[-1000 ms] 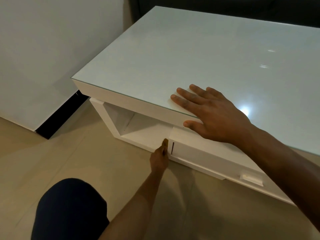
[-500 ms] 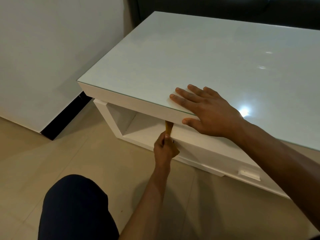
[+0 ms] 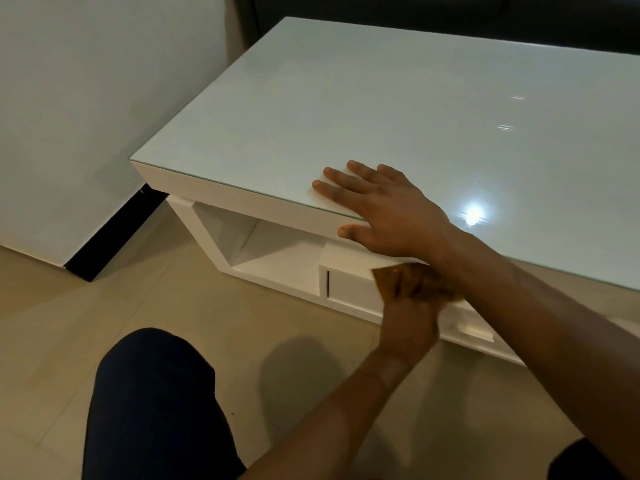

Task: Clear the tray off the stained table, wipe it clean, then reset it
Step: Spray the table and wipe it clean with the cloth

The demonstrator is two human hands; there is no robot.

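One knee (image 3: 152,403), dark-clad, low left, over pale floor tiles (image 3: 52,323); open floor lies left of both hands.

One white wall panel (image 3: 86,116), upper left, standing apart from the table's left corner.

One white table, glossy glass surface (image 3: 381,109); its long axis runs from the near-left corner away to the right. Near edge passes under the right hand. Bare surface extends beyond and to the right of the fingers. One open shelf cavity (image 3: 273,251) sits below and left of the fingers.

One brown cloth (image 3: 398,278), held by the left hand (image 3: 408,320) against the drawer front (image 3: 349,282), directly under the right wrist. Left fingers curled into the cloth, blurred.

One right hand (image 3: 384,209), flat on the surface, fingers (image 3: 332,190) straight and slightly spread, thumb over the edge.

One drawer handle (image 3: 474,332), right of the left hand.
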